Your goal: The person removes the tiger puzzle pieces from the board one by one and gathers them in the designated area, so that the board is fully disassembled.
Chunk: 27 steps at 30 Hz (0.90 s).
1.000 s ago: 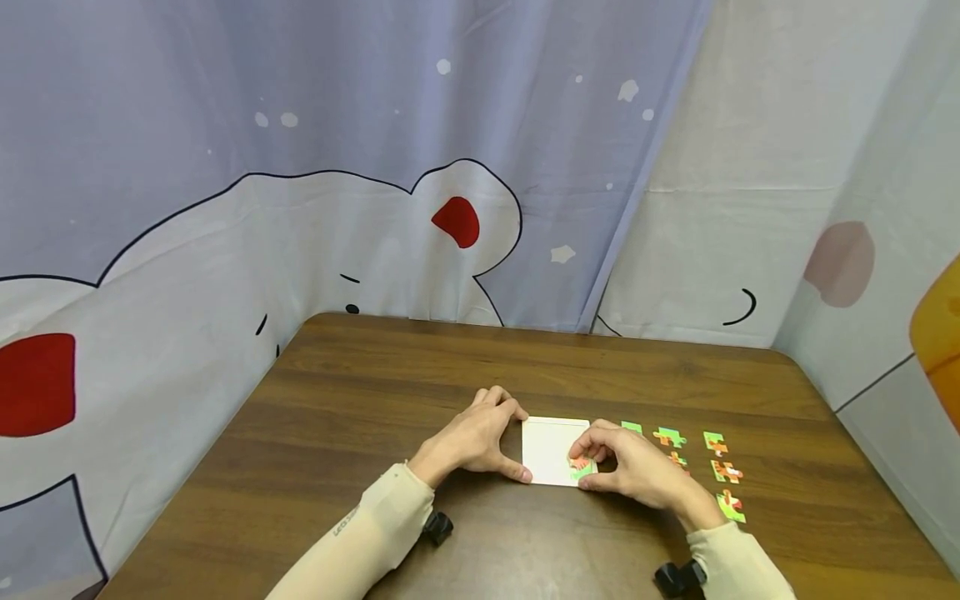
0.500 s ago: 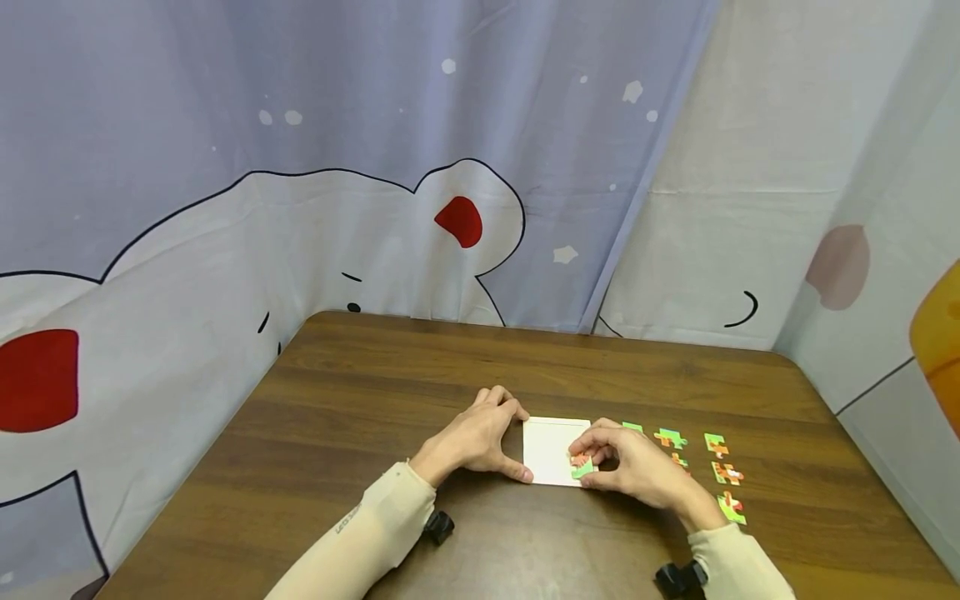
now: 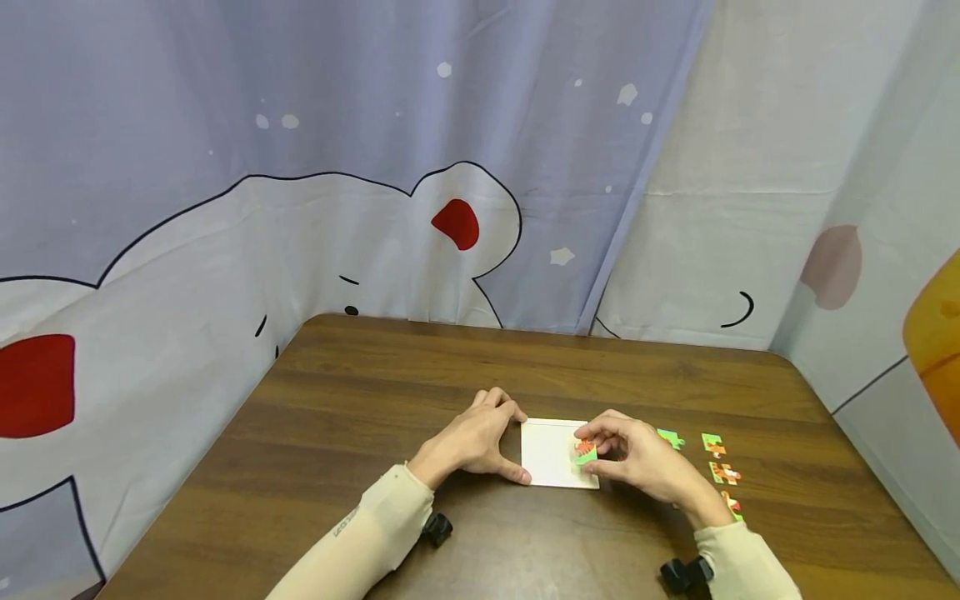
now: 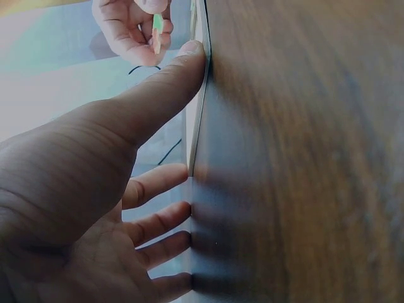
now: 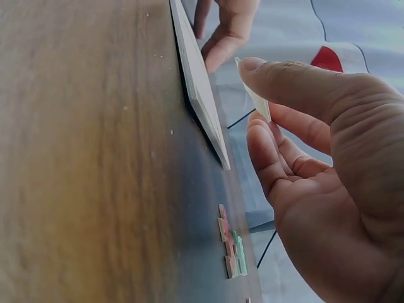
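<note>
A square white puzzle board (image 3: 547, 454) lies flat on the wooden table. My left hand (image 3: 471, 437) spans its left side, the thumb at the near corner and the index fingertip at the far one; in the left wrist view the other fingertips rest on the table. Over the board's right part, my right hand (image 3: 648, 462) pinches a green and orange jigsaw piece (image 3: 585, 453) between thumb and fingers. Seen from the right wrist, this jigsaw piece (image 5: 257, 98) is tilted and held apart from the board (image 5: 201, 85).
To the right of the board lie several loose jigsaw pieces, among them a green one (image 3: 670, 437) and an orange and white one (image 3: 724, 472). My right hand and forearm partly cover others. A printed curtain (image 3: 375, 100) hangs behind the table (image 3: 360, 392).
The jigsaw piece was low at the board's near right part. My right hand has raised it, turned it and drawn slightly back. My left hand has stayed at the board's left side.
</note>
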Each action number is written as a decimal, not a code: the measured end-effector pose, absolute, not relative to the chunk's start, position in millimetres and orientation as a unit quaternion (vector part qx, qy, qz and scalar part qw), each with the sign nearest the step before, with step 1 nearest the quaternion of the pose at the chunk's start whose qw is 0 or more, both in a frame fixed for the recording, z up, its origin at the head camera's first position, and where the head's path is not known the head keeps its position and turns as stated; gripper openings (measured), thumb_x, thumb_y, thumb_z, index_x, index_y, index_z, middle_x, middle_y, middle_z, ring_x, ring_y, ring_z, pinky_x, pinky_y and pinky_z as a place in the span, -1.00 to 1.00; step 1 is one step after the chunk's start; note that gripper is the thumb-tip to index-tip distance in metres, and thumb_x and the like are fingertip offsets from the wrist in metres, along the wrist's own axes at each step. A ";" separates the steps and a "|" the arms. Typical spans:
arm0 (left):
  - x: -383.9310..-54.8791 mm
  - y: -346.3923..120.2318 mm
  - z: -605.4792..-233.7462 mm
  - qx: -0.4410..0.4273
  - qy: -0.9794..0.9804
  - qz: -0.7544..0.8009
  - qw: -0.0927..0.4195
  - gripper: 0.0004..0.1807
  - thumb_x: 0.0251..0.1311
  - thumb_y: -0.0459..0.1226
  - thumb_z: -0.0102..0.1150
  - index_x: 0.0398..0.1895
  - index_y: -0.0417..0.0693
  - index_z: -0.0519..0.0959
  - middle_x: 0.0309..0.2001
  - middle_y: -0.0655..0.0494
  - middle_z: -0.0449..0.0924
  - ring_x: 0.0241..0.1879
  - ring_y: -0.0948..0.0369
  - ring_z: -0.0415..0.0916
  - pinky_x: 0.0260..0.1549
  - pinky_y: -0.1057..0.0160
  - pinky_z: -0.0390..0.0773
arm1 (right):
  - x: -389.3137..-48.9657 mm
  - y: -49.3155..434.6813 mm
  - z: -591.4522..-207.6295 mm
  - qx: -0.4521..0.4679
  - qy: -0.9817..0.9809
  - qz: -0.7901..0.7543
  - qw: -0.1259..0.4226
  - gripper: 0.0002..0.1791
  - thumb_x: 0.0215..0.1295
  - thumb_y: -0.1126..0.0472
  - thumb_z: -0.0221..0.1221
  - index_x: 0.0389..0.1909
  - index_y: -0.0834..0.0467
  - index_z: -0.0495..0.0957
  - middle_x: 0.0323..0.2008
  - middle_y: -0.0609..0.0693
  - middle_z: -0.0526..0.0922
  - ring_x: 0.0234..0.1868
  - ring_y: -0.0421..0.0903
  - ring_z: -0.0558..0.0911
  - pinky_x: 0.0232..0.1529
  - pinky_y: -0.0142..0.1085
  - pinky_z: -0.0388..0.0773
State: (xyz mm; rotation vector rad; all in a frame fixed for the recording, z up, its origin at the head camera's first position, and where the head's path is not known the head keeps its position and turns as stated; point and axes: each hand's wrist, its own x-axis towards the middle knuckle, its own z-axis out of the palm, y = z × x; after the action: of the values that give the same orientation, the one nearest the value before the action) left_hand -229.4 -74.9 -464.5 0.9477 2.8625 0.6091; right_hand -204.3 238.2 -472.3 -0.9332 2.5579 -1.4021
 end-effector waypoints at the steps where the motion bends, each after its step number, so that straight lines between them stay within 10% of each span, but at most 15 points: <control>1: -229.4 -74.8 -465.1 0.309 0.930 0.198 0.031 0.00 -0.08 0.25 0.80 0.38 -0.03 0.62 0.37 -0.06 0.48 0.32 0.00 0.42 0.31 0.05 0.57 | -204.0 238.4 -471.8 -0.304 0.834 -0.460 0.037 -0.55 0.28 0.36 0.59 0.16 0.27 0.72 0.03 0.08 0.73 -0.09 -0.11 0.68 -0.03 -0.35 0.68; 27: -228.8 -75.0 -466.3 0.311 0.928 0.204 0.029 0.00 -0.09 0.24 0.81 0.38 -0.03 0.62 0.36 -0.04 0.48 0.30 0.01 0.41 0.30 0.06 0.58 | -192.6 293.1 -445.0 -0.276 0.843 -0.462 -0.024 -0.58 0.43 0.30 0.50 0.25 0.04 0.71 0.18 0.19 0.71 0.02 -0.09 0.70 0.12 -0.41 0.61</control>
State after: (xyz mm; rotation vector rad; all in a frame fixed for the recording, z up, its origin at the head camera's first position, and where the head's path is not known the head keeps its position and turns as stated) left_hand -228.8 -75.0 -466.3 0.9588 2.8626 0.6278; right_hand -192.6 293.1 -445.0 -0.8797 2.6886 -1.4727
